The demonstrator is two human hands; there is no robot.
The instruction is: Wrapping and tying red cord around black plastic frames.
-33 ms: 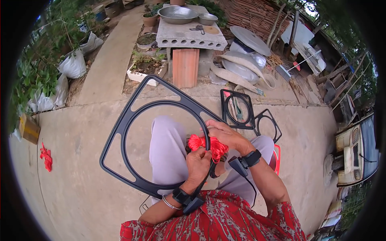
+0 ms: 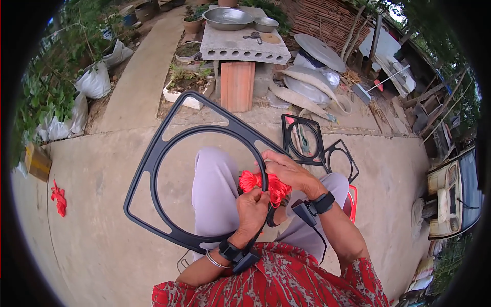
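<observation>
A black plastic frame [image 2: 149, 168] with a large round opening leans tilted across my lap. A bundle of shiny red cord [image 2: 279, 191] lies on both sides of its ring, near the right side. My left hand [image 2: 251, 212] is closed, thumb and fingers pinching the cord against the ring's lower right. My right hand [image 2: 287, 173] curls over the frame's right edge, just above the bundle. Its fingertips are partly hidden behind the ring. Exactly how the cord passes around the ring is covered by my fingers.
Two more black frames, a square one [image 2: 318, 134] and a smaller-looking one [image 2: 353, 162], lie ahead right. A red object [image 2: 352, 204] shows beside my right knee. Red scraps [image 2: 59, 198] lie on the concrete at left. Ahead stands a concrete slab table [image 2: 225, 48] with metal basins [image 2: 228, 19].
The black frame's left side has shifted slightly left and up. Both hands keep their hold at the red cord.
</observation>
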